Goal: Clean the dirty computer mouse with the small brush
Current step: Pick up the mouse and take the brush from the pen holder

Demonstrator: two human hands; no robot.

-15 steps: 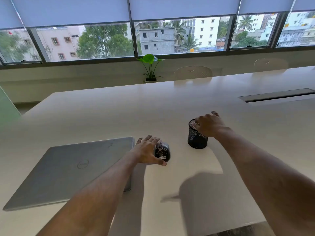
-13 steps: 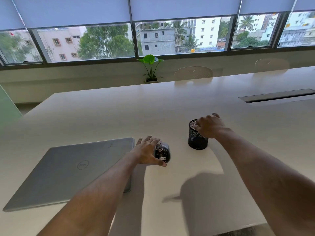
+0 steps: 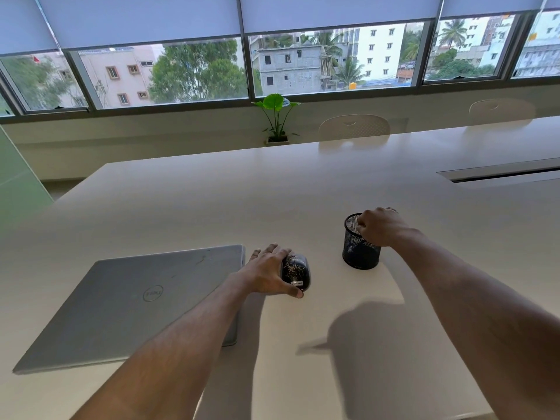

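Note:
A black computer mouse (image 3: 298, 269) speckled with pale crumbs lies on the white table (image 3: 272, 201), just right of a laptop. My left hand (image 3: 266, 275) grips it from the left side, thumb at its near end and fingers along its far end. My right hand (image 3: 381, 227) is curled over the rim of a black mesh pen cup (image 3: 359, 253), fingers dipping inside. The brush is not visible; the hand hides the cup's opening, and I cannot tell if the fingers hold anything.
A closed grey laptop (image 3: 130, 298) lies to the left, its right edge under my left forearm. A cable slot (image 3: 500, 172) runs across the table at the far right. Two chairs (image 3: 353, 125) and a potted plant (image 3: 277, 116) stand beyond the far edge.
My right hand has sunk slightly lower onto the pen cup. My left hand stays on the mouse, which has not moved.

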